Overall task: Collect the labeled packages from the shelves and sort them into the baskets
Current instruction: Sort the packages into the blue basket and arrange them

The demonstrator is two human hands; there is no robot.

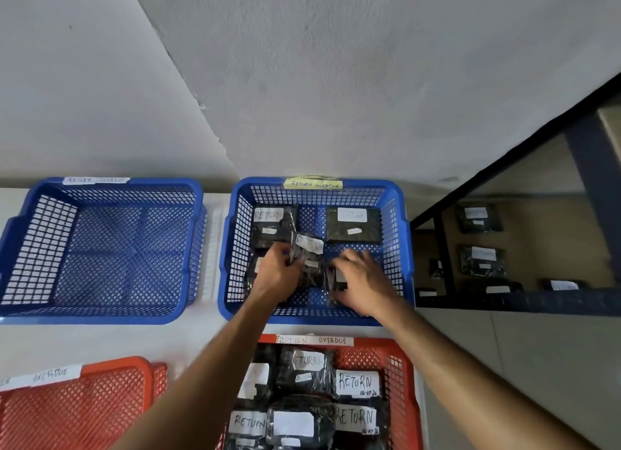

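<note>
Your left hand (pixel 276 272) pinches a black labeled package (pixel 307 259) upright inside the blue basket (pixel 398 248) while your right hand (pixel 361 283) curls over another lying there; they look light, soft and slippery, so grip mid-body, not the crinkly edges.

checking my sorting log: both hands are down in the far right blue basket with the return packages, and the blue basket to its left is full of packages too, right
Not quite. The head view shows the left blue basket holding no packages; only its mesh floor shows. The rest stands: the left hand and right hand are in the right blue basket, on the return packages.
</note>
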